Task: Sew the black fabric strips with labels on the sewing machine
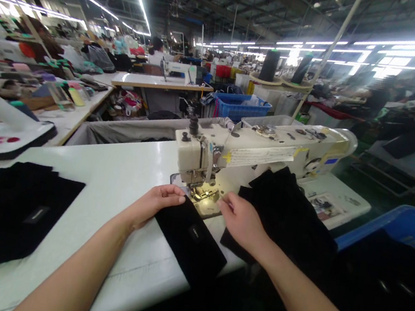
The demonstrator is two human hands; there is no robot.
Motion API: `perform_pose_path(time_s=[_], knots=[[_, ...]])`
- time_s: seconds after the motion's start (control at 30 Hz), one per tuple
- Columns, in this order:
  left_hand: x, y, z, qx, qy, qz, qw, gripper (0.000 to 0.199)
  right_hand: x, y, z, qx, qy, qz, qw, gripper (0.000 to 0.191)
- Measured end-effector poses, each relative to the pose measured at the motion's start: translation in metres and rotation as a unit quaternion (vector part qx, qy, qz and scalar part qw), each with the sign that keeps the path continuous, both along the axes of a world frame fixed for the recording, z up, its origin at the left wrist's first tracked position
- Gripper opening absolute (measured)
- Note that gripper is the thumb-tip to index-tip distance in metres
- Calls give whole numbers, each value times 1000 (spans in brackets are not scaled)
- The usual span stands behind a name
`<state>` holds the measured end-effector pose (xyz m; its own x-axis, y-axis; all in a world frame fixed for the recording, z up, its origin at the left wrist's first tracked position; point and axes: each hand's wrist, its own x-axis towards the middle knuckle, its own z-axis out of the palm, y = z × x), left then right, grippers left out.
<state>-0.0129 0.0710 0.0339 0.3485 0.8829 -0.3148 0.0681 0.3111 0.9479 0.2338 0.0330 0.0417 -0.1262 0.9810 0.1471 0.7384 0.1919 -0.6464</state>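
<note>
My left hand (163,200) pinches the upper end of a black fabric piece (193,242) with a small dark label, which lies slantwise over the front edge of the white table. Just right of the lit needle area, my right hand (241,216) has its fingers pressed together; whatever is between the fingertips is too small to make out. The sewing machine (240,147) stands directly behind both hands. Beneath and beyond my right hand lies a heap of black fabric (285,210). More black pieces (13,214), the top one labelled, lie at the left.
A blue basket (390,221) with black fabric stands at the right. Another blue basket (241,107) and thread cones (269,65) are behind the machine. Part of a second white machine (1,115) shows at the left. People sit at work in the background.
</note>
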Motion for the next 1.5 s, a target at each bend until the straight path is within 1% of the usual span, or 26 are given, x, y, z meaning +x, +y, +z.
perform_pose_path(time_s=[0.07, 0.1, 0.13, 0.17, 0.23, 0.3, 0.37, 0.5, 0.57, 0.63, 0.7, 0.77, 0.83, 0.87, 0.9, 0.93, 1.0, 1.03, 1.07, 1.13, 1.27, 1.37, 1.5], knots=[[-1, 0, 0, 15, -18, -31, 999, 32, 8, 1, 7, 29, -54, -68, 996, 38], [-1, 0, 0, 27, -22, -49, 998, 31, 10, 0, 9, 35, -68, -79, 994, 42], [1, -1, 0, 42, -24, -62, 997, 29, 10, 0, 10, 32, -60, -68, 995, 42], [2, -2, -1, 58, -23, -70, 996, 28, 8, -1, 9, 21, -26, -39, 999, 40], [5, -3, -2, 87, -23, -79, 993, 26, 0, -3, 5, -16, 88, 36, 995, 31], [8, -4, -2, 99, -28, -87, 991, 25, -11, -4, -3, -63, 198, 96, 973, 28], [11, -4, -3, 104, -41, -98, 989, 26, -21, -3, -9, -101, 271, 115, 950, 29], [15, -2, -7, 119, -68, -114, 984, 28, -29, 1, -17, -138, 373, 97, 913, 24], [16, -1, -9, 117, -72, -117, 984, 30, -29, 2, -18, -143, 380, 95, 909, 21], [17, -1, -10, 110, -70, -124, 984, 30, -28, 1, -15, -142, 363, 104, 915, 18], [17, -2, -10, 101, -63, -142, 983, 29, -26, 0, -12, -153, 356, 117, 915, 18], [16, -4, -8, 93, -53, -162, 981, 28, -22, -1, -7, -191, 360, 135, 903, 22], [15, -5, -5, 90, -37, -170, 981, 27, -16, -1, -2, -250, 374, 149, 881, 26], [14, -5, -4, 92, -29, -167, 981, 27, -14, -1, 0, -266, 385, 143, 872, 29], [14, -5, -3, 94, -19, -160, 982, 27, -11, 0, 1, -265, 396, 125, 870, 30], [13, -5, -3, 95, -11, -153, 984, 28, -10, 1, 2, -248, 407, 101, 873, 32], [13, -5, -2, 97, -8, -141, 985, 28, -9, 2, 3, -192, 415, 54, 888, 33], [13, -5, -2, 97, -12, -139, 986, 29, -9, 3, 3, -170, 411, 45, 895, 33], [14, -5, -2, 97, -20, -139, 985, 29, -11, 2, 2, -161, 405, 48, 899, 33], [16, -6, -2, 99, -32, -143, 984, 29, -15, 1, 0, -166, 384, 75, 905, 28], [18, -7, -1, 97, -20, -148, 984, 29, -24, -3, -5, -174, 328, 114, 922, 18], [19, -8, 1, 93, -7, -151, 984, 30, -27, -4, -9, -166, 314, 124, 927, 18], [19, -9, 2, 97, -3, -159, 982, 29, -29, -5, -12, -112, 287, 137, 941, 24]])
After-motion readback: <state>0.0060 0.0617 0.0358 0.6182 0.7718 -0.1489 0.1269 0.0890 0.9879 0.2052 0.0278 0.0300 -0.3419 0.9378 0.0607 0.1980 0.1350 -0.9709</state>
